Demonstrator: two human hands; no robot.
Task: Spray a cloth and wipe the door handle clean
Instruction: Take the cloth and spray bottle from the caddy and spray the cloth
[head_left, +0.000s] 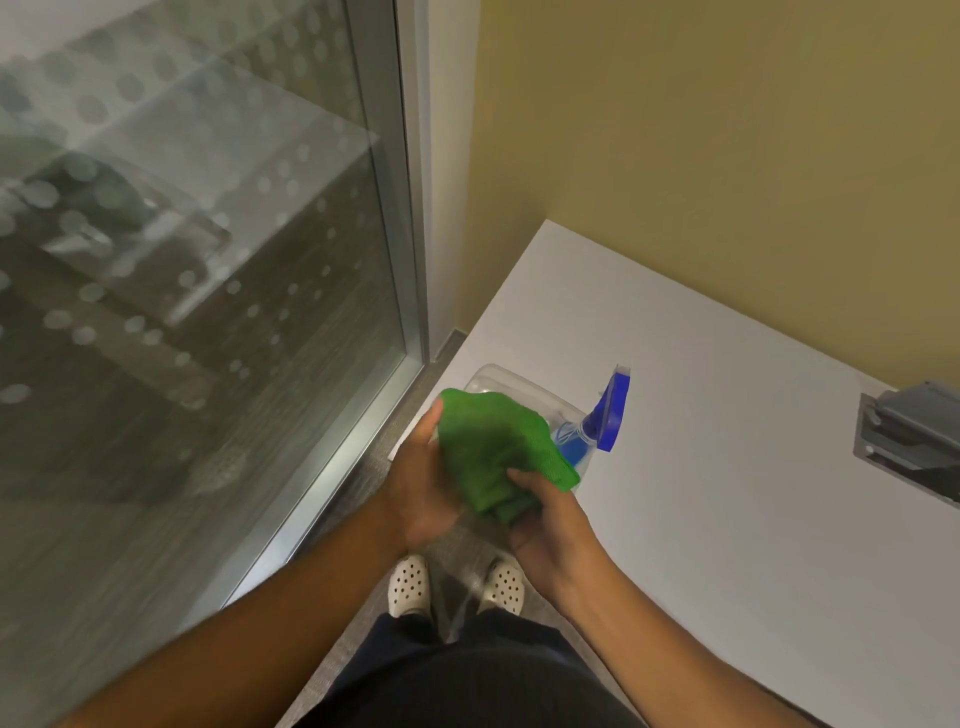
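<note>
A green cloth (493, 447) is bunched between both hands in front of me. My left hand (421, 488) cups its left side with the thumb up along the edge. My right hand (550, 525) grips its lower right end. Just behind the cloth, a spray bottle (608, 415) with a blue trigger head and blue liquid lies in a clear plastic bin (498, 376) on the white table. No door handle is in view.
A glass door (208, 260) with frosted dots and a metal frame (410, 208) fills the left. A white table (727, 467) stands at the right against a yellow wall, with a grey socket box (909, 436) set into it. My feet are on grey floor below.
</note>
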